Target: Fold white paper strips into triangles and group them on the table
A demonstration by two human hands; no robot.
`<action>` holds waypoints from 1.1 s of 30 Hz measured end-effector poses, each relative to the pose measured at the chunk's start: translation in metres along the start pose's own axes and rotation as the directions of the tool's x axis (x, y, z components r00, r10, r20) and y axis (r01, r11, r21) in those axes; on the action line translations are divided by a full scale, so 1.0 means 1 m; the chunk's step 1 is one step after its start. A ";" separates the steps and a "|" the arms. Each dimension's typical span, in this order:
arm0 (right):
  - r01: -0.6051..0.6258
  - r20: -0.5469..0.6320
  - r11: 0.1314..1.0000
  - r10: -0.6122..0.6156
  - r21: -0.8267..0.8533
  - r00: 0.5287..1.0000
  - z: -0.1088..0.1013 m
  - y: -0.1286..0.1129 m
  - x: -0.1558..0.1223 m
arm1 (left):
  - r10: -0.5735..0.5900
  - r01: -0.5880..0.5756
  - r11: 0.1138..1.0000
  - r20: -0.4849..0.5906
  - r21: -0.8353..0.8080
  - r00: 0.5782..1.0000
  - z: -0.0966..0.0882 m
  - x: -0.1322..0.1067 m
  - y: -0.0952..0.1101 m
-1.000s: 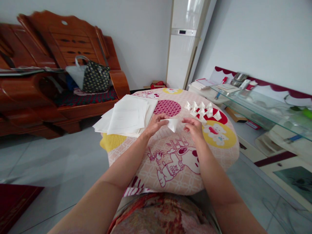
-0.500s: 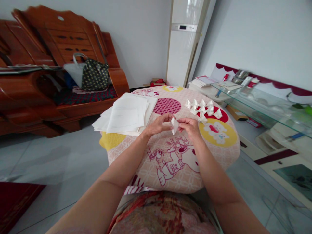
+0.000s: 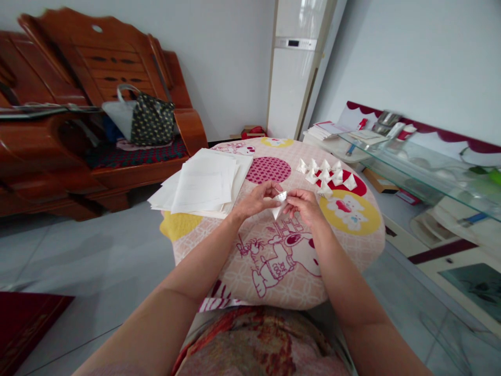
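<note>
A small folded white paper piece, pointed at its lower end, is held over the middle of the table between both hands. My left hand grips its left side with thumb and fingers. On the right side, my right hand pinches the same piece near its upper edge. Several folded paper pieces of a like pointed shape stand grouped on the tablecloth, beyond my right hand. A stack of white paper sheets lies left of my left hand.
A patterned cloth covers the round table. To the right runs a cabinet with a glass shelf holding various items. At the left stands a wooden bench with a dark patterned bag on it.
The paper piece has tipped between my fingers, so its upper side shows folded edges and its point hangs lower. Both hands stay in nearly the same place.
</note>
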State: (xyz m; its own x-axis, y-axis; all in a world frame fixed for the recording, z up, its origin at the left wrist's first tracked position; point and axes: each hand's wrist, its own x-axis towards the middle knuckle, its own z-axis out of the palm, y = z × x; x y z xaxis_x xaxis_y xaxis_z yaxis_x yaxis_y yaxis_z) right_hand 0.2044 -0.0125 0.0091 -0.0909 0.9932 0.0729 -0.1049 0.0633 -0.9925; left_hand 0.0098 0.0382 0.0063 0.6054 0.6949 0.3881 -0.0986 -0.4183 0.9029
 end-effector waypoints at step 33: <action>0.052 -0.110 0.994 -0.062 -0.092 0.992 0.009 0.007 0.004 | 0.055 -0.014 0.971 -0.167 0.238 0.984 0.007 0.000 0.002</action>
State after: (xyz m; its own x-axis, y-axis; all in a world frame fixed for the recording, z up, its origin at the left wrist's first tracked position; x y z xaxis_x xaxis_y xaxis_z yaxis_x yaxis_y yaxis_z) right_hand 0.1943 -0.0095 0.0038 0.0250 0.9921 0.1232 -0.0177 0.1237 -0.9922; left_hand 0.0154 0.0334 0.0068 0.4585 0.7586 0.4628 0.0835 -0.5553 0.8275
